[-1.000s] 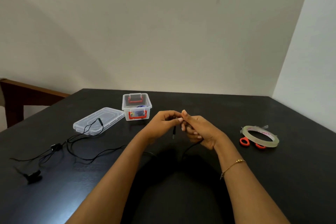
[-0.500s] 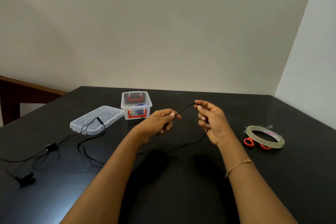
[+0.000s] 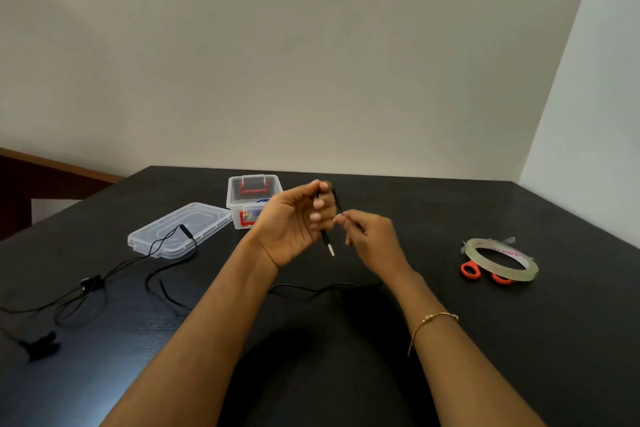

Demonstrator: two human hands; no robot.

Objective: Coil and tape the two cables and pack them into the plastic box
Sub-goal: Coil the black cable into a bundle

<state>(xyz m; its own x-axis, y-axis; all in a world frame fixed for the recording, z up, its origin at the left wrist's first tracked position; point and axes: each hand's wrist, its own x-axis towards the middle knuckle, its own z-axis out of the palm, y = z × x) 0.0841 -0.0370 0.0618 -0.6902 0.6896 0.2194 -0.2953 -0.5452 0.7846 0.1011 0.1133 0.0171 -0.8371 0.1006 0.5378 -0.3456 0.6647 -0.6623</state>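
Observation:
My left hand (image 3: 294, 218) is raised palm-up over the black table (image 3: 485, 340) and grips a thin black cable (image 3: 327, 243), whose metal plug hangs down below the fingers. My right hand (image 3: 372, 236) pinches the same cable just right of the left hand; a loop arches between the two hands. The rest of this cable trails on the table under my forearms. A second black cable (image 3: 104, 282) lies tangled at the left. The clear plastic box (image 3: 254, 199) with red latches stands open behind my left hand.
The box's clear lid (image 3: 180, 230) lies left of the box, with the second cable draped over it. A roll of clear tape (image 3: 500, 258) rests on orange-handled scissors (image 3: 471, 270) at the right. A black clip (image 3: 40, 347) sits near the left edge.
My hands have come back together from being spread apart. The left hand rose and turned palm-up, folding the cable into a loop, and the right hand moved in toward it.

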